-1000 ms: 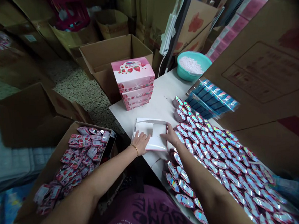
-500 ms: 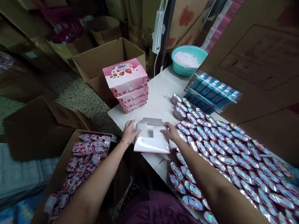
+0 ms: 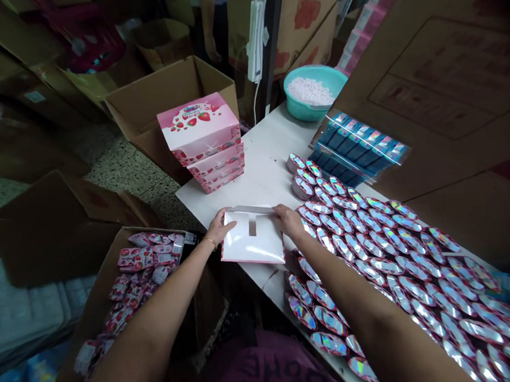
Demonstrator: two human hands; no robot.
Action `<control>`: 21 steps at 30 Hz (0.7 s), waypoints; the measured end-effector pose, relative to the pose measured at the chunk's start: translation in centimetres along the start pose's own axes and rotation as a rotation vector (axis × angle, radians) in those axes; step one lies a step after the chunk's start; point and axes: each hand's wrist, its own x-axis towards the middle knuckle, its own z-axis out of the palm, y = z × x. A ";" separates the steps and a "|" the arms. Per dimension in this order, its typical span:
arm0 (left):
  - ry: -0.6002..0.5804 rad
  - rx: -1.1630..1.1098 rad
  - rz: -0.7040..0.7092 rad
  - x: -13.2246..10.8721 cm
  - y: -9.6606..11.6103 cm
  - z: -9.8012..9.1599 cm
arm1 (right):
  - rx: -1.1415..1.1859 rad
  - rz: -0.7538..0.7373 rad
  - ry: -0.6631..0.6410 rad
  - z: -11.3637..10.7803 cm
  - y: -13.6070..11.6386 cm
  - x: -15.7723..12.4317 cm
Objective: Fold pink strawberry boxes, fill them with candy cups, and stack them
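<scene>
A white-inside carton [image 3: 252, 249] with pink edges lies at the near edge of the table, its inside flaps folded over with a narrow slot between them. My left hand [image 3: 218, 228] grips its left side, thumb on top. At the far right corner my right hand [image 3: 289, 221] has its fingers closed on the carton's edge, beside the raised back flap [image 3: 256, 209]. Just beyond stands a stack of pink strawberry-printed boxes [image 3: 199, 122].
Rows of shiny oval-topped packs [image 3: 370, 241] cover the right of the white table [image 3: 261, 156]. Behind are a turquoise basin [image 3: 299, 109] of white pieces and blue packs [image 3: 356, 147]. An open carton [image 3: 113, 269] of pink packets stands at left. A person's arm [image 3: 208, 21] shows at the back.
The carton's side flaps have come closer together, narrowing the gap to a slot, and its back flap is tipped lower. A person's arm has appeared in the background. The view has shifted slightly.
</scene>
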 end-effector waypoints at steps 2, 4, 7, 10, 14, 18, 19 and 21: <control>-0.074 -0.072 -0.002 0.4 0.1 -1.1 | -0.173 -0.164 -0.098 -0.9 -0.1 0.1; -0.141 -0.048 -0.065 1.0 0.4 -2.1 | -0.336 -0.299 -0.214 -1.6 -0.4 0.3; -0.195 -0.006 -0.131 1.9 1.3 -2.8 | -0.471 -0.435 -0.315 -2.1 -0.9 0.6; -0.253 0.139 -0.027 2.7 2.0 -2.3 | -0.470 -0.473 -0.408 -2.6 -1.1 1.6; -0.359 0.507 0.177 2.9 2.4 -1.1 | -0.243 -0.413 -0.750 -4.0 -1.1 3.5; -0.373 0.601 0.246 2.6 2.5 -0.2 | -0.118 -0.272 -0.793 -3.8 -2.5 4.3; -0.368 0.606 0.249 2.5 2.5 0.1 | -0.161 -0.225 -0.746 -3.2 -3.1 4.2; -0.342 0.605 0.243 2.1 2.5 0.4 | -0.265 -0.156 -0.670 -2.0 -4.2 3.8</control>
